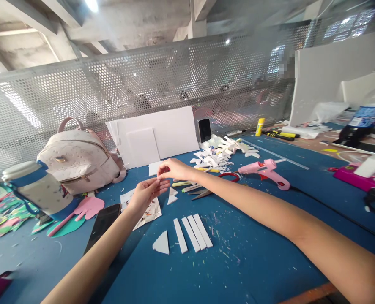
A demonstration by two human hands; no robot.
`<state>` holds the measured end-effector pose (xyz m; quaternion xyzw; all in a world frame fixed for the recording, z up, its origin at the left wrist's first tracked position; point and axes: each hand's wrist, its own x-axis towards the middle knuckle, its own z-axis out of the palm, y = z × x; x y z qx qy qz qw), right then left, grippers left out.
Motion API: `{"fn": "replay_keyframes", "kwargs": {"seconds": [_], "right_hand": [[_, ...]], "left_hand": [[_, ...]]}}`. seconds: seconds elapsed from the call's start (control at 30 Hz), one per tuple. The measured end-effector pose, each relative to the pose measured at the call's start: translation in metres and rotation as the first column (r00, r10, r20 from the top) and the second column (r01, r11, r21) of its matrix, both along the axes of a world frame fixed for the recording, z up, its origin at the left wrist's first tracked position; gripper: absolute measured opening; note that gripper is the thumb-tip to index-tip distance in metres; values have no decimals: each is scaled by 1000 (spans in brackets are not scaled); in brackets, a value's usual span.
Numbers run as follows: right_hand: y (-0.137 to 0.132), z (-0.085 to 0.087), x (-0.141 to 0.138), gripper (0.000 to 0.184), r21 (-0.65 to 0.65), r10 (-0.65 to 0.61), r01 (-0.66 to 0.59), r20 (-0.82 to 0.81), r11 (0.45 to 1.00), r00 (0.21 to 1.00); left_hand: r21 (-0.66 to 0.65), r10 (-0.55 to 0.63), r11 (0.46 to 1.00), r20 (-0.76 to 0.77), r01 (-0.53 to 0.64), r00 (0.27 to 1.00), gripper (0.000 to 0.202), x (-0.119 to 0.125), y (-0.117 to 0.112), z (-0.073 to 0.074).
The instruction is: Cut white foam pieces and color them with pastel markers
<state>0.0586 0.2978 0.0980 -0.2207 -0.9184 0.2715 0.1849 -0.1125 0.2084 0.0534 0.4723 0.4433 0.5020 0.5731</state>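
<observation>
Blue work table (253, 253), littered with scraps; perforated metal screen (143, 80) behind, concrete ceiling above. Left hand (146, 194) and right hand (173, 169) meet mid-table, fingertips pinched together; anything held is too small to tell. White foam strips (192, 233) at 6 o'clock of hands, pink glue gun (265, 171) at 3, backpack (79, 158) at 9.

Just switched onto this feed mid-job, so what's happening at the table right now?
A person is working at a blue table with both arms stretched out. The left hand and right hand meet above the table, fingertips pinched together on something too small to make out. Below them lie four white strips side by side and a white triangle piece. A pink glue gun and a heap of white scraps sit further back.
</observation>
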Motion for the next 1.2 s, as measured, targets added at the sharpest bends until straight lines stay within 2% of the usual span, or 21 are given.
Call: {"fn": "replay_keyframes", "kwargs": {"seconds": [0.2,0.37,0.7,0.83,0.93,1.07,1.13,1.2], "right_hand": [[-6,1,-3,26,180,-28,31,-18,983,999],[-16,4,-4,24,261,-31,35,-23,965,999],[-23,0,-10,24,324,-74,59,33,944,997],[-21,8,-4,25,308,-115,73,121,949,986],[-5,30,17,25,289,-162,100,197,952,967],[36,66,72,25,276,-267,181,317,944,910],[58,75,104,27,281,-348,251,380,926,857],[77,75,133,31,268,-392,297,454,917,800]], "left_hand": [[3,-26,1000,113,25,993,33,3,0,0],[7,-13,1000,175,12,985,34,4,-1,1],[37,-23,999,261,14,965,34,9,-3,5],[63,-80,996,252,66,965,36,17,-8,8],[81,-125,991,219,110,968,37,23,-13,13],[110,-152,985,158,135,976,38,26,-20,23],[124,-147,983,123,132,981,38,27,-23,27],[132,-142,983,87,129,986,37,28,-25,29]]}}
